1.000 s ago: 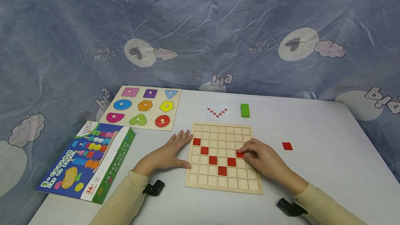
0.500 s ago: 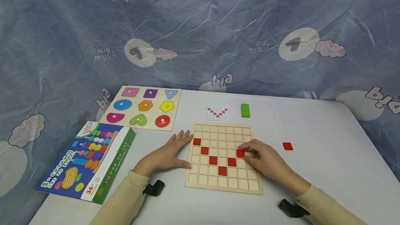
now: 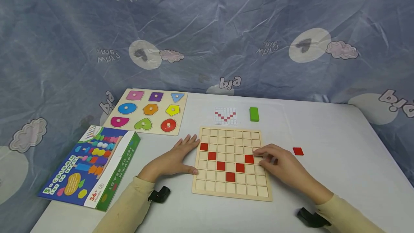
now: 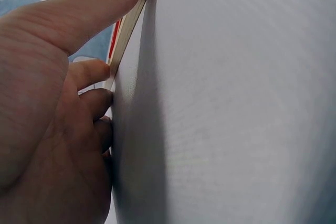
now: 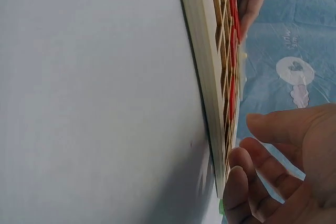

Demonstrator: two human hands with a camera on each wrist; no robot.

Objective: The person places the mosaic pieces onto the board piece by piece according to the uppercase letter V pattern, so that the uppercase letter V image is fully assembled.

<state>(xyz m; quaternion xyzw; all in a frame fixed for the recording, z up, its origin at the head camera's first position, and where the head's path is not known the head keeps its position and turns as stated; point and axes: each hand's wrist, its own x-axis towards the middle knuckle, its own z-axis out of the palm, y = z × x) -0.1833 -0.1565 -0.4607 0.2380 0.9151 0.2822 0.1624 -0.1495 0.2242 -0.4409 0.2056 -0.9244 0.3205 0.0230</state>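
A wooden grid board (image 3: pixel 225 188) lies on the white table, with several red square tiles (image 3: pixel 230 177) set in its cells in a V-like line. My left hand (image 3: pixel 171 159) rests at the board's left edge, thumb and fingers spread straight along it. Over the right-hand columns hovers my right hand (image 3: pixel 286 164), its thumb and fingertips apart with nothing between them. Just left of those fingertips sits the rightmost red tile (image 3: pixel 249 159), flat in its cell. One loose red tile (image 3: pixel 298 151) lies on the table, right of the board.
Behind the board are a small card (image 3: pixel 225 115) printed with a red V pattern and a green block (image 3: pixel 253 114). A shape puzzle board (image 3: pixel 129 128) stands back left. Nearer on the left lies a colourful bead-set box (image 3: pixel 81 164). A patterned cloth (image 3: pixel 207 46) hangs behind.
My right hand has let go of the rightmost red tile and drawn back a little to the right, leaving it in its cell. The left hand has stayed put.
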